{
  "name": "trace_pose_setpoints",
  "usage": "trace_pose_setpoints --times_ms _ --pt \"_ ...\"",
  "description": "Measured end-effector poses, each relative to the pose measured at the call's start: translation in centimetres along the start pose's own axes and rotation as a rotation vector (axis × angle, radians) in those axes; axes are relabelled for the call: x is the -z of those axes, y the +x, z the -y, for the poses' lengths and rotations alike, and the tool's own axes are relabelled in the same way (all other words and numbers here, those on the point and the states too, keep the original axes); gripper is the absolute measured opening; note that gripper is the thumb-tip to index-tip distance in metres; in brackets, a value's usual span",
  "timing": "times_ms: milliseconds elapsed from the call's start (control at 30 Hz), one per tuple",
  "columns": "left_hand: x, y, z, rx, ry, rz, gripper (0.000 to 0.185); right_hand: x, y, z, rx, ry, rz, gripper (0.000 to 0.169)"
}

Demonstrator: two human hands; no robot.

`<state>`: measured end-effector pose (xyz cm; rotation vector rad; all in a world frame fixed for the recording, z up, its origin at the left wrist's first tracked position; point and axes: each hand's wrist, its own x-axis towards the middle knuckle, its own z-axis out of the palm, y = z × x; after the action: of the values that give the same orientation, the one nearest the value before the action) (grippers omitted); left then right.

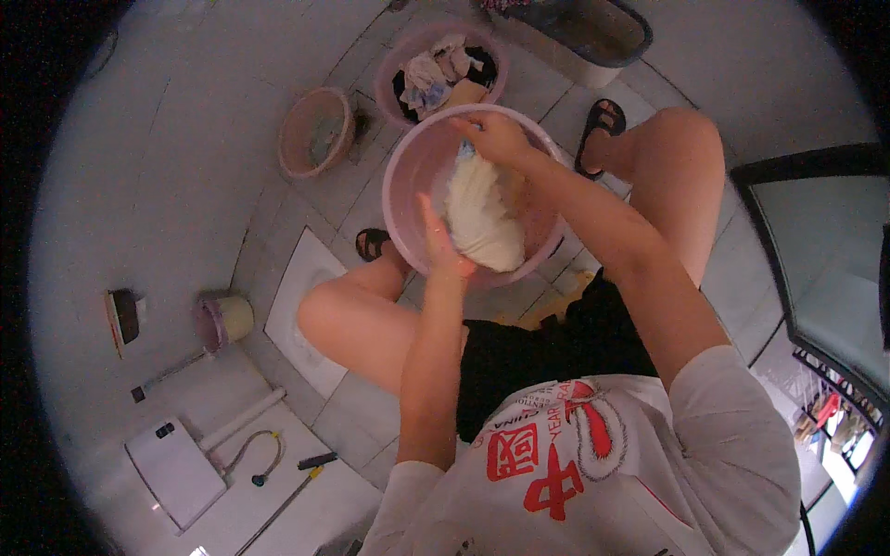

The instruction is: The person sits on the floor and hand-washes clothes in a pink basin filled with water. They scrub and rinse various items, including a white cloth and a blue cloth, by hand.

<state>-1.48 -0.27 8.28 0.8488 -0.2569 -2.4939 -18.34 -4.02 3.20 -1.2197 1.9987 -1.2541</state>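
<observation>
A wet-looking cream cloth (483,215) with a bluish upper end hangs bunched within a pink plastic basin (400,198). My right hand (497,139) grips that bluish end near the basin's far rim. Against the cloth's lower left side lies my left hand (448,243), one digit stretched out over the basin. Its other fingers are partly hidden by the cloth, so its grip is unclear. The basin sits between my bent knees, and the cloth hides part of its bottom.
Beyond stands a pink tub (382,83) of clothes, beside a smaller pink basin (284,142). A grey-rimmed oblong tub (605,73) is at the top right. Left are a squat toilet (295,306), waste bin (236,320) and cistern (177,472). A dark-framed glass panel (834,243) stands right.
</observation>
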Motion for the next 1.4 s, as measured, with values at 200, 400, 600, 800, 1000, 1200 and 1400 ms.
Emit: trace_pose_setpoints --times_ms 200,400,600,800,1000,1200,1400 --pt "1.0 -0.5 -0.9 -0.143 0.056 0.048 0.056 1.5 -2.2 -8.6 -0.287 0.168 0.255 0.030" --pt "6.3 -1.6 -2.9 -0.290 0.004 0.286 0.058 -1.0 -5.0 -5.4 -0.078 0.154 0.757 0.040" --pt "5.7 -2.9 -6.2 -0.248 0.486 -0.019 0.051 2.2 -2.8 -4.8 -0.371 0.468 0.773 0.038" --pt "10.0 -1.8 -6.8 -0.436 0.791 -0.211 0.039 4.0 -1.9 -3.4 -0.241 0.442 0.628 0.040" --pt "7.2 0.0 -6.2 -0.392 0.088 -0.153 0.041 5.5 -0.8 -1.0 -0.161 -0.416 1.083 0.045" --pt "8.6 0.3 -4.8 -0.251 0.132 -0.084 0.038 4.8 -2.2 -2.2 -0.270 0.433 0.849 0.038" --pt "6.8 4.1 0.2 -0.043 -0.001 -0.139 0.041 -2.4 -6.4 1.2 -0.157 0.065 0.211 0.032"
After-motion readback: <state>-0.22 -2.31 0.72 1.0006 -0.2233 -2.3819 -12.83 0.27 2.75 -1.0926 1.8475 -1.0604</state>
